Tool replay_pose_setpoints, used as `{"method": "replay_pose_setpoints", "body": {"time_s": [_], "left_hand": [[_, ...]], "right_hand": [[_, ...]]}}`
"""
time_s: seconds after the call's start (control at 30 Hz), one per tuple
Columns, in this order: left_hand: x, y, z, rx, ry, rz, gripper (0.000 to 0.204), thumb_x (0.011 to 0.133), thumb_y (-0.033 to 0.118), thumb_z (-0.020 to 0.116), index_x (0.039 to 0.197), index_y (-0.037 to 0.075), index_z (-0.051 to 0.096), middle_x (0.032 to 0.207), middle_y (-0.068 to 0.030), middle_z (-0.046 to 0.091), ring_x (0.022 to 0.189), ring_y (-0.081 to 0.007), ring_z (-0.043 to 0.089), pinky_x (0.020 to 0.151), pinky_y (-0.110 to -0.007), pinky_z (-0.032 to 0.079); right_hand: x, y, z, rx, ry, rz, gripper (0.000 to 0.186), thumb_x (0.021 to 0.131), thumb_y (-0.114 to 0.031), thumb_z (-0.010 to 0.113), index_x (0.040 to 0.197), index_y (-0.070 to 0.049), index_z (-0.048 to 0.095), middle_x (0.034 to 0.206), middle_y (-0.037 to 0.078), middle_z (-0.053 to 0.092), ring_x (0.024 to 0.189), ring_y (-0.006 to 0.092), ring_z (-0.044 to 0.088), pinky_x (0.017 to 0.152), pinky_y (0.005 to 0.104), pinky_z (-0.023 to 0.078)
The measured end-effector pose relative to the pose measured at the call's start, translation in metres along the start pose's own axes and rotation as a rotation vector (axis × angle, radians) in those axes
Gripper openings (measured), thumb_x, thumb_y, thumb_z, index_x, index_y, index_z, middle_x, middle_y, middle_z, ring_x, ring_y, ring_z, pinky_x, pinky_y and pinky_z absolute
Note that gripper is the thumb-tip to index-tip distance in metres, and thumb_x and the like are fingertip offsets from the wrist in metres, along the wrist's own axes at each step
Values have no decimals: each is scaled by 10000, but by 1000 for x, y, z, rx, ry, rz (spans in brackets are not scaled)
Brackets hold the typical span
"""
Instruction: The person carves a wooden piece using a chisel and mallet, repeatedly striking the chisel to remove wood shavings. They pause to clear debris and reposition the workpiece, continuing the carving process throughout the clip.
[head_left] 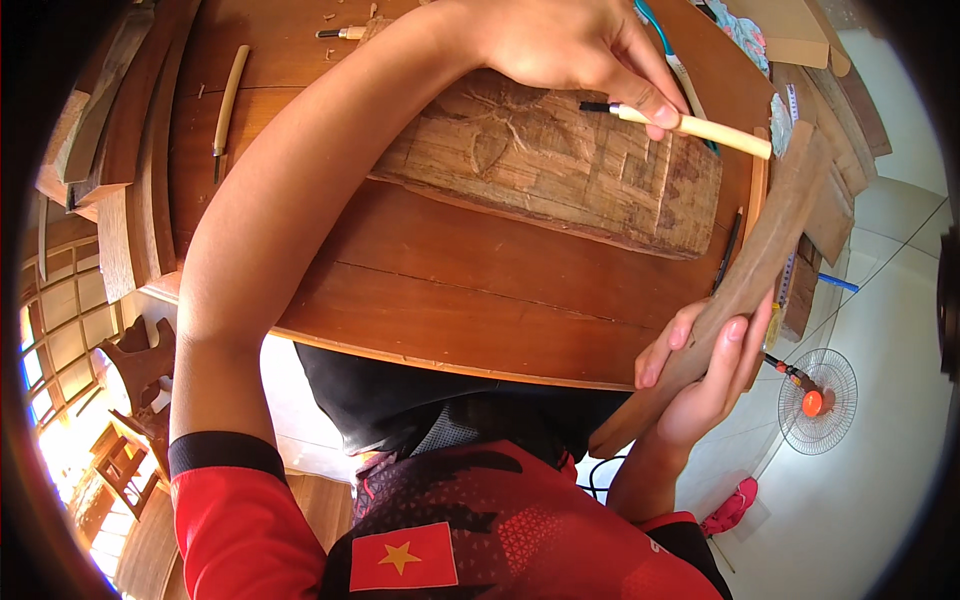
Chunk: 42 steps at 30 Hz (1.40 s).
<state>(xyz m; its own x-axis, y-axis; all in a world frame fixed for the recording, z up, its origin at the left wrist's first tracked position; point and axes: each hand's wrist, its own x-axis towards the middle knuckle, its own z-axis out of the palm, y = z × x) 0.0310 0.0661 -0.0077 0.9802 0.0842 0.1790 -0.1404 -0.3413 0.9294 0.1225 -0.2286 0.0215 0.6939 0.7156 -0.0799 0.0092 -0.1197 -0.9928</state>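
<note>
My left hand (575, 50) reaches across the table and pinches a carving chisel (728, 134) by its pale wooden handle. The dark blade end points left, over a thick wooden board (540, 180) with leaf and flower relief cut into it. I cannot tell whether the blade touches the board. In my right hand (715, 380) is a long flat wooden stick (765, 225), gripped near its lower part and slanting up to the right beside the table's edge. A dark pencil (728, 252) lies between board and stick.
The brown table (450, 300) also bears a second chisel (231, 100), a third chisel (342, 33) and wood shavings. Wood planks (140, 130) are stacked at the left, with more boards (830, 110) at the right. A fan (815, 402) stands on the floor at the right.
</note>
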Motion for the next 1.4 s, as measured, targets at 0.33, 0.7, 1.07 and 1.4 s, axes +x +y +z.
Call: {"method": "replay_pose_setpoints", "body": {"time_s": [0.33,0.7,1.07,1.4], "left_hand": [[-3,7,-3,16,-2,-26,324,977,387,719,1177,144,795,1003,-24,804,841,-122,684,760,-312,529],[0,4,1,66,22,-21,345,978,390,717,1171,115,794,996,-60,801,884,-167,697,816,-333,535],[2,6,3,136,19,-90,353,979,405,711,1164,117,797,1002,-66,802,917,-192,716,847,-347,538],[1,6,2,133,13,-105,356,975,388,715,1161,95,792,1015,-78,800,938,-212,721,864,-356,537]], "right_hand": [[8,1,-18,-101,-142,62,591,1116,-291,366,1640,-75,199,730,125,530,409,151,450,387,276,408],[7,7,-18,21,79,30,604,1110,-291,385,1644,-94,184,735,128,520,412,165,455,379,302,410],[8,6,-17,12,44,29,587,1116,-314,375,1638,-94,224,730,104,503,419,137,443,380,280,401],[10,13,-21,-10,55,87,614,1107,-318,407,1638,-82,207,747,122,529,419,157,464,382,292,412]]}}
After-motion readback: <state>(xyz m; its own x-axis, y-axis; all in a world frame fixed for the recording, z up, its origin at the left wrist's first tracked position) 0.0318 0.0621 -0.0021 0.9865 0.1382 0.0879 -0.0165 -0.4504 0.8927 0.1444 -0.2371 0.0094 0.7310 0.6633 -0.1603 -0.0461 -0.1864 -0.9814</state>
